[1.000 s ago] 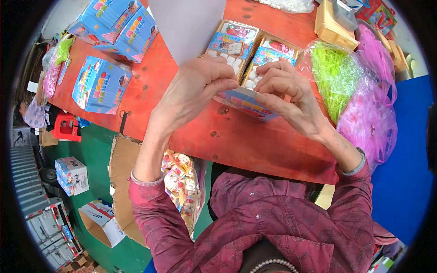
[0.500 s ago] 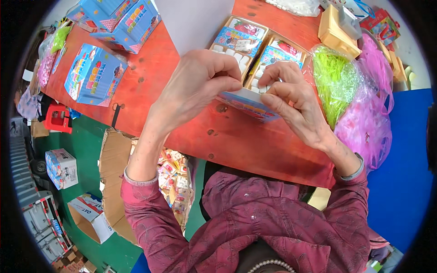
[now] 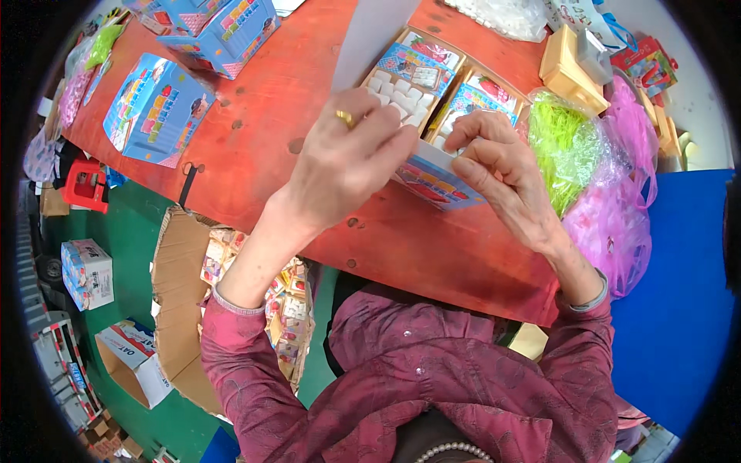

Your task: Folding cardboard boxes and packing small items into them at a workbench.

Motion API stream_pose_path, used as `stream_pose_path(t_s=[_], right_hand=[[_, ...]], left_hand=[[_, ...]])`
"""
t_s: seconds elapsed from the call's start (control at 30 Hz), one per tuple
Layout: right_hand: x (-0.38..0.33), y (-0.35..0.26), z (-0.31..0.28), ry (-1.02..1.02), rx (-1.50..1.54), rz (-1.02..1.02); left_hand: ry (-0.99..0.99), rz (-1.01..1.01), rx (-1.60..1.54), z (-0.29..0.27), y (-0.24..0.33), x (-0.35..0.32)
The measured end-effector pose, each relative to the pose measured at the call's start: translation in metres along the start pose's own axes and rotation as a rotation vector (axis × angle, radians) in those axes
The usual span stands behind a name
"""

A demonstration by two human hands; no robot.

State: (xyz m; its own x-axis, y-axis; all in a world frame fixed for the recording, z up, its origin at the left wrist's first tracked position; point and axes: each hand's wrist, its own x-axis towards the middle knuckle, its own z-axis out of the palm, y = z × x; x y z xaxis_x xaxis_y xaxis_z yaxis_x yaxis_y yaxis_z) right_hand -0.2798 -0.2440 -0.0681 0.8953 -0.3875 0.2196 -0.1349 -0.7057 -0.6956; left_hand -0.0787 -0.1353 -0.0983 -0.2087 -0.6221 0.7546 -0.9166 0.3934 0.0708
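Curling at the near edge of the open blue box [image 3: 441, 187], my left hand [image 3: 343, 162] and right hand [image 3: 508, 171] are half closed; I cannot tell whether either grips it. The box sits on the red table [image 3: 417, 251].

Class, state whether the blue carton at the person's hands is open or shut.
Open: the blue carton has its pale flap raised, exposing packs of white pieces.

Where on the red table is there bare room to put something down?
The red table has bare surface between the blue boxes and the left hand, and on the near side of the open box. The right end is crowded with a bag of green shreds, pink plastic bags and a yellow container.
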Motion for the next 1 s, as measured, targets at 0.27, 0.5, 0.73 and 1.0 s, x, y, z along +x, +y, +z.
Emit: stream_pose_path(t_s=[0.27, 0.5, 0.73, 1.0], right_hand=[[-0.004, 0.0, 0.004, -0.016, -0.043, -0.031], [-0.02, 0.009, 0.013, 0.134, -0.403, -0.262], [-0.019, 0.015, 0.014, 0.106, -0.585, -0.348], [-0.017, 0.014, 0.015, 0.115, -0.574, -0.326]], left_hand=[[-0.043, 0.012, 0.026, 0.008, -0.008, -0.021], [-0.112, -0.031, -0.04, 0.01, -0.011, -0.025], [-0.147, -0.047, -0.021, 0.01, -0.009, -0.023], [-0.185, -0.016, 0.081, 0.008, -0.01, -0.022]])
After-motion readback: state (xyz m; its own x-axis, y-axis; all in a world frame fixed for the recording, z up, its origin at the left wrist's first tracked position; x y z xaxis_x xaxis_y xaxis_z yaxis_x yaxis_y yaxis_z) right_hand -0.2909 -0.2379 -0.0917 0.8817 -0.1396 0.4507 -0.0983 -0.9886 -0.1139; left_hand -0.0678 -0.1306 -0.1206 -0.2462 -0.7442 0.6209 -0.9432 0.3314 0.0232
